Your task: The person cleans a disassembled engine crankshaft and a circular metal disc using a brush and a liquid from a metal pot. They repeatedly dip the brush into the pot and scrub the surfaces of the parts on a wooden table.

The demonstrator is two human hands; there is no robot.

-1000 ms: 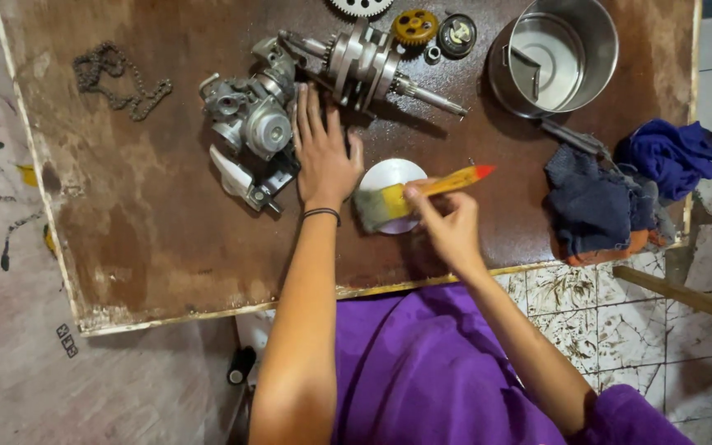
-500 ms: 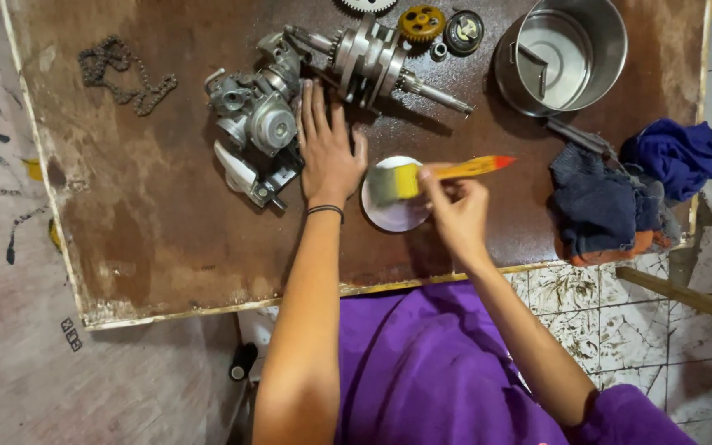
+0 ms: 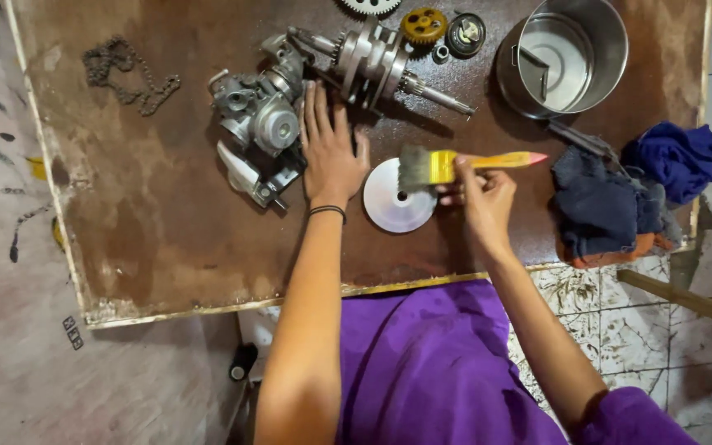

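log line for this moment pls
left hand flat on board beside carburetor | right hand holds yellow brush, bristles over metal disc

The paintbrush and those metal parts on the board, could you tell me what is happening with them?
A person sits at a brown board. The right hand holds a yellow-handled paintbrush, its bristles over the edge of a round silver disc. The left hand lies flat on the board between a grey engine part and the disc. A crankshaft, gears, a chain, a steel pot and rags lie around.
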